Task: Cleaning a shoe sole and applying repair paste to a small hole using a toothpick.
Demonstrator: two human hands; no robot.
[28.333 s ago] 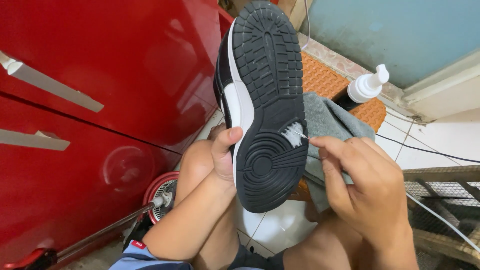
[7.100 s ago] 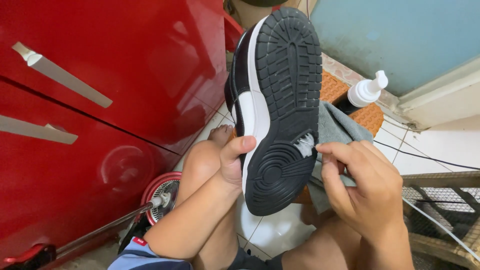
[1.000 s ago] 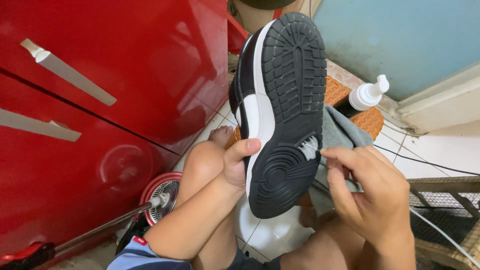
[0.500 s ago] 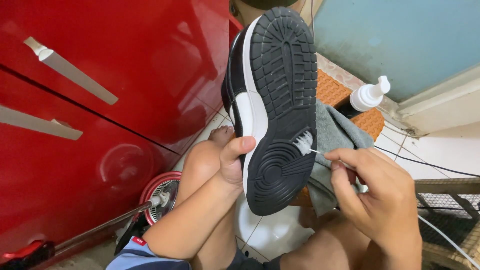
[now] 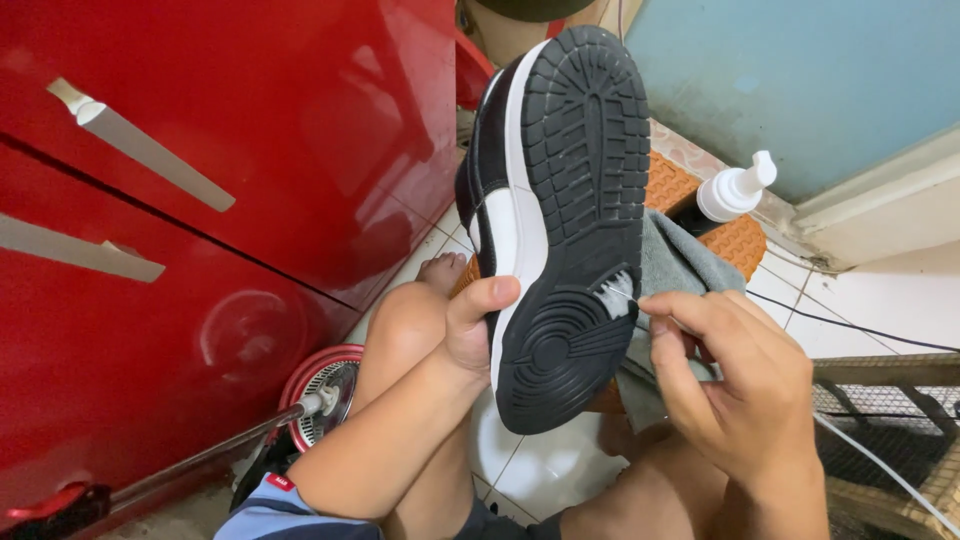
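Now my right hand (image 5: pixel 735 385), pinching a small brush (image 5: pixel 620 293), has returned to the sole's right edge, while my left hand (image 5: pixel 470 330) grips the shoe (image 5: pixel 570 230).

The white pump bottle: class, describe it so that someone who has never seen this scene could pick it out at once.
Start at the pale blue wall at top right and drop to its foot, where an orange woven mat lies on the floor. The white pump bottle stands there, beyond the grey cloth. It is the only white thing there with a nozzle on top.
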